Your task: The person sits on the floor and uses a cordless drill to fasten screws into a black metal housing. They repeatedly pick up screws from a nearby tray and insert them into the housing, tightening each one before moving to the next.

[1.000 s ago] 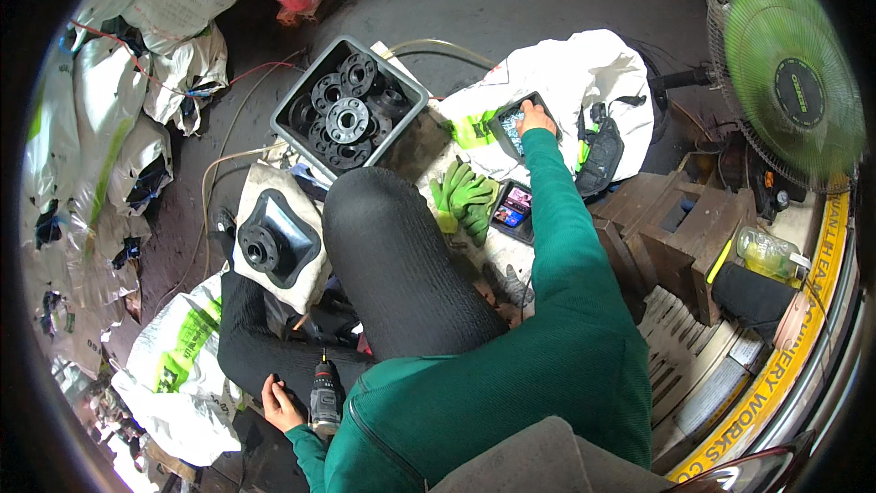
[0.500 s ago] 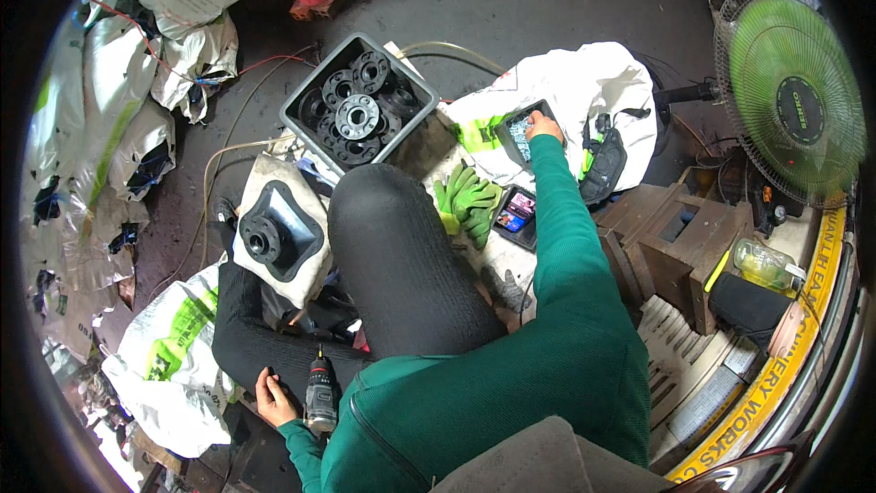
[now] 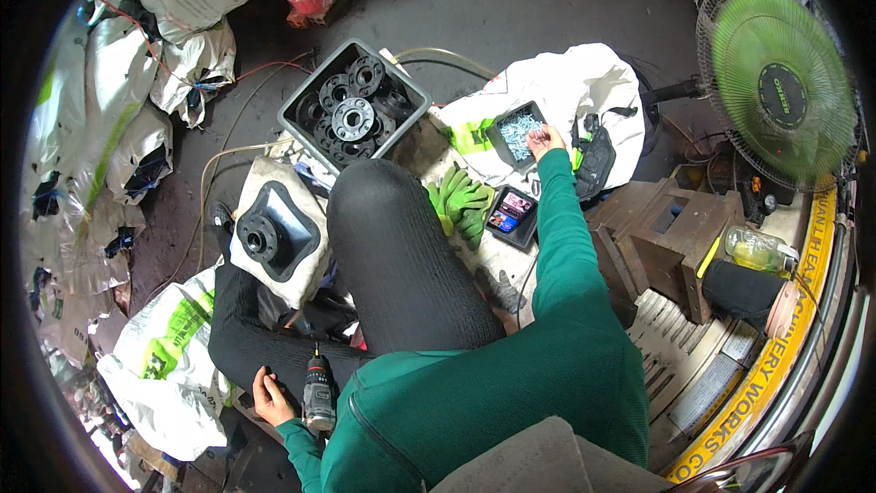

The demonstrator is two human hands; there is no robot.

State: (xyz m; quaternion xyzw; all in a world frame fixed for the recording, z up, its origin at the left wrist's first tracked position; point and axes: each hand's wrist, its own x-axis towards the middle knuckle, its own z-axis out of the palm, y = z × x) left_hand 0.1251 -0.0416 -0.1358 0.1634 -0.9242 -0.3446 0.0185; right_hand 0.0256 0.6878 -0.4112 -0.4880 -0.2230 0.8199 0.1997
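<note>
My right hand (image 3: pixel 546 140), fingers curled, hovers at the right edge of a dark tray (image 3: pixel 502 145) of small bluish screws (image 3: pixel 520 132). Whatever its fingers hold is too small to make out. On the lower left, my left hand (image 3: pixel 271 397) rests by my thigh, loosely open, with nothing seen in it. A grey-and-black cordless drill (image 3: pixel 319 394) lies beside it, bit pointing away from me. Left of my raised knee, a round black flanged part (image 3: pixel 259 237) sits on a dark square plate (image 3: pixel 306 210) over a pale cloth-covered pad (image 3: pixel 260 181).
A grey bin (image 3: pixel 418 117) of black flanged parts (image 3: pixel 353 119) stands ahead. Green gloves (image 3: pixel 461 205) and a lit phone (image 3: pixel 511 215) lie right of my knee. A green fan (image 3: pixel 780 91) and wooden stand (image 3: pixel 675 224) occupy the right; white sacks (image 3: pixel 114 119) the left.
My right hand has drawn back from over the screws to the tray's right edge, uncovering them. My left hand stays by the drill. The view has shifted slightly.
</note>
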